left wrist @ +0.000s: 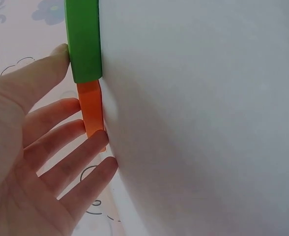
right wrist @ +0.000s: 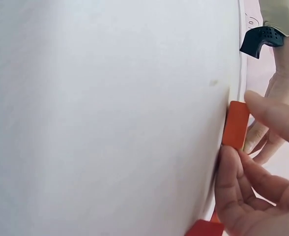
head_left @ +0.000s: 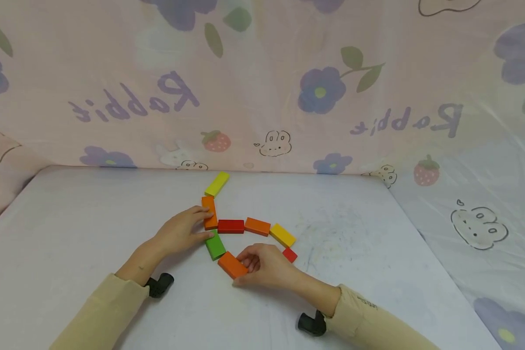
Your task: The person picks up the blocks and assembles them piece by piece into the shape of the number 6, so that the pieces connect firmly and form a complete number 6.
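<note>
My right hand (head_left: pixel 269 267) pinches the near orange block (head_left: pixel 232 264) between thumb and fingers; the block lies end to end with a green block (head_left: pixel 216 245). In the right wrist view, thumb and fingertips sit at opposite ends of that orange block (right wrist: pixel 236 125). My left hand (head_left: pixel 177 233) rests beside the line with fingers extended. Its thumb touches the green block (left wrist: pixel 85 44), while its fingertips lie along the farther orange block (left wrist: pixel 90 105). From that joint a red block (head_left: pixel 231 226), another orange block (head_left: pixel 257 226) and a yellow block (head_left: pixel 283 235) curve rightward.
A second yellow block (head_left: pixel 217 183) extends the line toward the back of the white table (head_left: pixel 354 272). A second red block (head_left: pixel 290 255) is partly hidden behind my right hand. Patterned cloth (head_left: pixel 253 92) rises along the table's back edge. Dark wrist mounts (head_left: pixel 159 285) stick out near both cuffs.
</note>
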The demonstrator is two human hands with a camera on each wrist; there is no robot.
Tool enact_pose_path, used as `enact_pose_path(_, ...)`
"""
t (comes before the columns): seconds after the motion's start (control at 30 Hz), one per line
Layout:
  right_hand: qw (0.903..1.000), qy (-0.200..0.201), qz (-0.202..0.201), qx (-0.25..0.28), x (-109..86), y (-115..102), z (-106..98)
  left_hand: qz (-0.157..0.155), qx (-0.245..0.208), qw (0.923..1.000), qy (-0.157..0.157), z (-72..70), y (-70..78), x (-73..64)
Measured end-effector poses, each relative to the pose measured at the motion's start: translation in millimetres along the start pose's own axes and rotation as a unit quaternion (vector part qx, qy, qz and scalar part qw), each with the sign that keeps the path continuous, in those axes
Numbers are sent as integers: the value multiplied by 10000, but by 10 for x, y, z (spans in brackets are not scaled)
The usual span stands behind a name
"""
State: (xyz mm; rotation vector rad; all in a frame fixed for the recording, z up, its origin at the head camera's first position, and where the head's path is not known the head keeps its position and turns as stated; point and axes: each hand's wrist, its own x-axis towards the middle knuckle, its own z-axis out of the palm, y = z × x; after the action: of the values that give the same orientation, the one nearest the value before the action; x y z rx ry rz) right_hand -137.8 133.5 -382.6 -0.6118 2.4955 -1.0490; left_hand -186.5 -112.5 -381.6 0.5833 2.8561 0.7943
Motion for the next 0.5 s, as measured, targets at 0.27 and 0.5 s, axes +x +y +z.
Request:
enact_pose_path(0.27, 9999, -63, -126, -47, 11, -2, -18, 75, 53, 10000, 17, -7, 7, 18)
enact_pose_path(0.5, 9997, -170, -110, -103, 14, 6, -32, 85, 46, 10000, 9, 5, -6, 12)
